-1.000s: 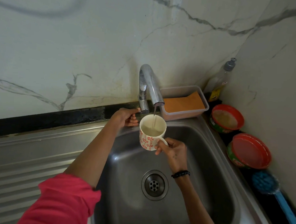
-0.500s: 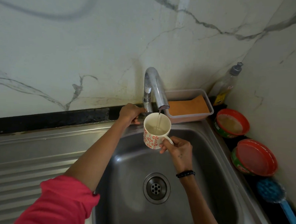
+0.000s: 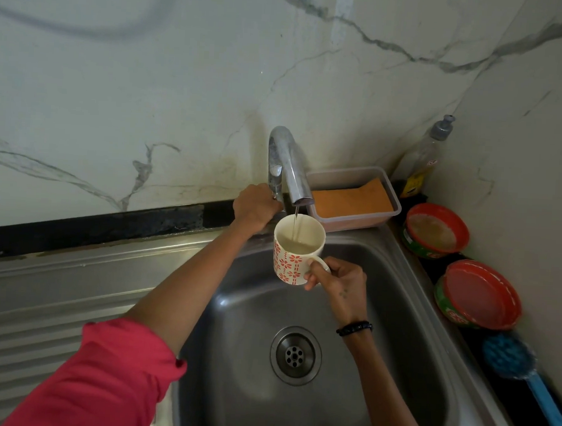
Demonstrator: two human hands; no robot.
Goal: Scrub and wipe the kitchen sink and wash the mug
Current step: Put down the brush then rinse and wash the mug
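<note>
Two hands are busy at the tap now. My right hand (image 3: 338, 281) holds the mug (image 3: 295, 249) by its handle, the fingers (image 3: 315, 275) curled around the handle and pinching it, so the mug stays upright under the spout of the faucet (image 3: 288, 167). A thin stream of water (image 3: 294, 223) falls into it, and the mug is about half full, hanging in the air above the sink (image 3: 381, 316), not resting on anything. I keep it over the basin so any overflow goes to the drain (image 3: 295, 355). My left hand (image 3: 257, 208) is at the base of the faucet, fingers wrapped around the valve handle there, I think to control how strong the water runs; the handle itself is hidden under my hand. Behind the faucet, a plastic tray (image 3: 394, 209) holds an orange sponge (image 3: 352, 200), and a dish soap bottle (image 3: 422, 158) stands in the corner. On the dark surface at the right are two red round tubs (image 3: 479, 295) and a blue brush (image 3: 509, 356), close enough for the scrubbing that I judge is not yet begun.
</note>
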